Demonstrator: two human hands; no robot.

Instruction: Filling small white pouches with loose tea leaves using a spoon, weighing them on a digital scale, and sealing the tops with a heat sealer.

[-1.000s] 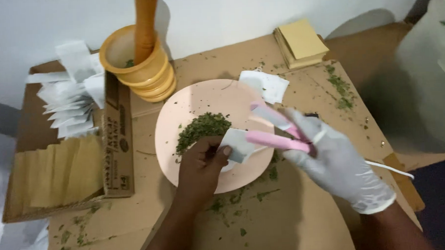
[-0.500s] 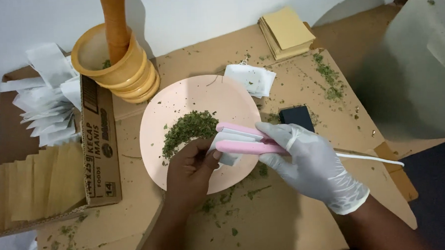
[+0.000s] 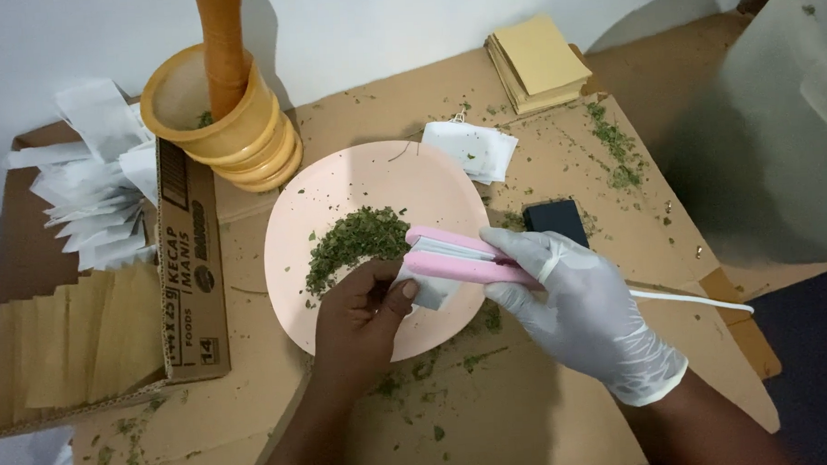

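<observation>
While clamped by a pink sealer [image 3: 465, 261], the sachet [image 3: 425, 290] (white) looks small.

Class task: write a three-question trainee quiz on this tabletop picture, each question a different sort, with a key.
1. True or false: the right hand wears a white glove.
2. What does the left hand pinch? A) a small white sachet B) a spoon C) the dark phone
3. Fill in: the green crushed leaves lie on a pink ____.

Key: 1 true. 2 A, the small white sachet, shut in the pink sealer. 3 plate.
</observation>
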